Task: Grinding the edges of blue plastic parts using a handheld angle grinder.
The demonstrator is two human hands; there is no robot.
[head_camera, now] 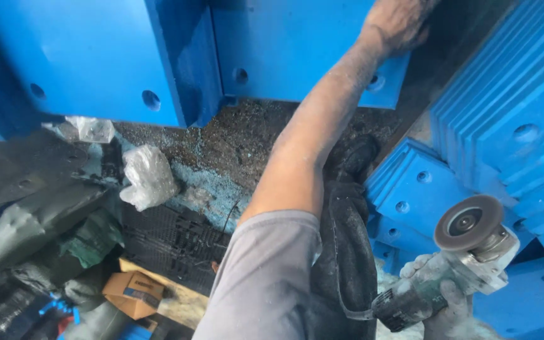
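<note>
head view: my left hand (pixel 400 22) is stretched up and away from me, bare and dusty, fingers curled over the top edge of an upright blue plate (pixel 297 44) with round bolt holes in it. how tightly it holds i cannot tell, since the fingertips run out of sight at the top of the picture. my right hand (pixel 443 301) is low at the right in a pale, grimy glove, wrapped fully round the body of an angle grinder (pixel 464 258). the grinding disc (pixel 468 221) faces up toward me and sits just beside a stack of blue plates (pixel 511 126); whether it is spinning i cannot tell. a dark cloth or glove (pixel 346 239) hangs between my left arm and the grinder.

what worries me: i am steadying the grinder with one hand only, so if the disc caught a plate edge it could kick toward my bare forearm. the hanging cloth sits near the disc and the tool's cable, and could snag. my reach is long, so my balance looks weak. the gritty ledge (pixel 247 135) below the plate is littered with filings and crumpled plastic (pixel 148 176).
</note>
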